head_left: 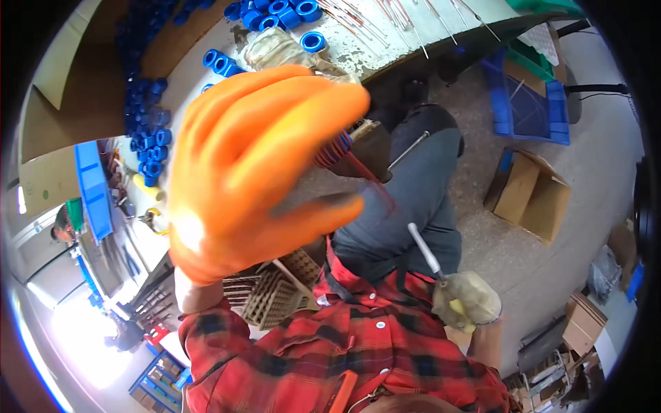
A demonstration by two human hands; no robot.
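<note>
Both hands are gloved: your left hand [255,165] is spread wide and empty, your right hand [467,300] grips a white rod [423,249].

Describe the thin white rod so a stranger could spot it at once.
Start at the red plaid shirt filling the lower middle. At its right edge a right hand in a dirty pale glove grips the white rod, which slants up-left across grey trousers; nothing else there is white and stick-thin.

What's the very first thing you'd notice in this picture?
A big orange-gloved left hand fills the middle, raised close to the camera with fingers spread. Lower right, the right hand in a pale glove grips a thin white rod. Bright blue rings lie scattered on the workbench at the top.
</note>
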